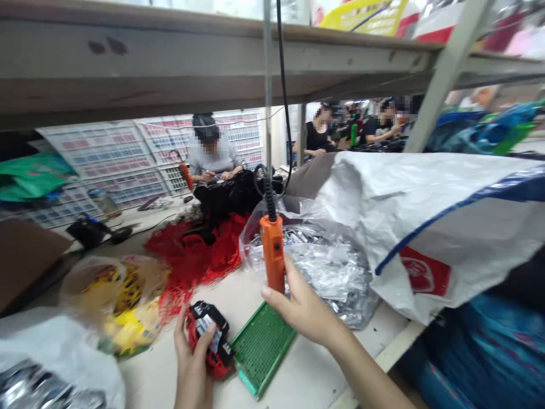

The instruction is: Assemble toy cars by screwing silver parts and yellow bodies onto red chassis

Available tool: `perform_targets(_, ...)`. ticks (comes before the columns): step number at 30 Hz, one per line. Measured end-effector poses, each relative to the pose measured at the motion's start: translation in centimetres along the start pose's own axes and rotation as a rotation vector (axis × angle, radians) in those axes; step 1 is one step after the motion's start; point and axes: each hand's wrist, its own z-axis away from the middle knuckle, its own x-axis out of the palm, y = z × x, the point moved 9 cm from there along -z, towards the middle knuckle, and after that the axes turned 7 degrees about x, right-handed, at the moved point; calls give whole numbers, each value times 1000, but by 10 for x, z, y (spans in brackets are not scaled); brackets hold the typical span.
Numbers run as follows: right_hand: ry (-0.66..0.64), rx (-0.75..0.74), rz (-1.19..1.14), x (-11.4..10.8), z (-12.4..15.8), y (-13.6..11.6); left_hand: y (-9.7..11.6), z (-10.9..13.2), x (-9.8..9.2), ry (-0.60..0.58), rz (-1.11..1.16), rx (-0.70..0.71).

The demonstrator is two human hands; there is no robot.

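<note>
"What's in the left hand?"

"A black-and-red piece, gripped with the thumb across its near side and the fingers round its left. It's above the bench, just left of the green tray."

"And the right hand?"

"Closed around the lower part of the orange driver, which hangs upright from a spring over the tray's far end. I can't make out its tip; the hand hides it."

"What lies around them?"

"A clear bag of silvery parts behind the driver, a red heap beyond the left hand, and yellow pieces to its left."

"Anyone else?"

"A person in a grey top, past the black heap, both hands near the chest."
</note>
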Motion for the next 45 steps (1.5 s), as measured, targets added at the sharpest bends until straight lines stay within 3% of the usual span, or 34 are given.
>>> perform_targets(4, 40, -24, 151, -15, 9, -7, 3, 0, 0, 27, -28, 12)
perform_targets(6, 131, -67, 218, -22, 14, -13, 5, 3, 0, 29, -32, 8)
perform_targets(9, 458, -209, 254, -36, 30, -28, 11, 7, -2, 27, -29, 40)
perform_targets(11, 716, -374, 156, -44, 49, -38, 19, 6, -5, 35, -19, 106)
perform_targets(13, 829, -536, 38, -40, 59, -42, 26, 3, -9, 51, -12, 175)
perform_targets(15, 710, -619, 27, -19, 44, -49, 27, 0, -13, 85, -1, 197)
perform_targets(17, 417, -598, 123, 21, 9, -58, 26, -3, -12, 71, 4, 213)
perform_targets(19, 66, -504, 284, 79, -29, -62, 26, -3, -6, 23, 13, 242)
perform_targets(21, -344, -380, 571, 153, -58, -55, 27, -4, 3, -46, 18, 279)
perform_targets(22, -459, -385, 619, 184, -67, -57, 28, -4, 6, -79, 18, 291)
perform_targets(26, -689, -389, 755, 285, -95, -61, 26, -7, 12, -162, 33, 288)
perform_targets(29, -812, -329, 879, 332, -102, -47, 25, -9, 11, -192, 29, 292)
perform_targets(32, -874, -275, 970, 348, -101, -26, 25, -11, 11, -200, 2, 310)
perform_targets(38, -823, -190, 969, 339, -110, -3, 30, -11, 16, -209, 25, 333)
perform_targets(42, -745, -154, 814, 329, -120, -12, 28, -11, 10, -190, 35, 306)
perform_targets(45, -654, -175, 598, 299, -130, -34, 28, -10, 8, -212, -45, 319)
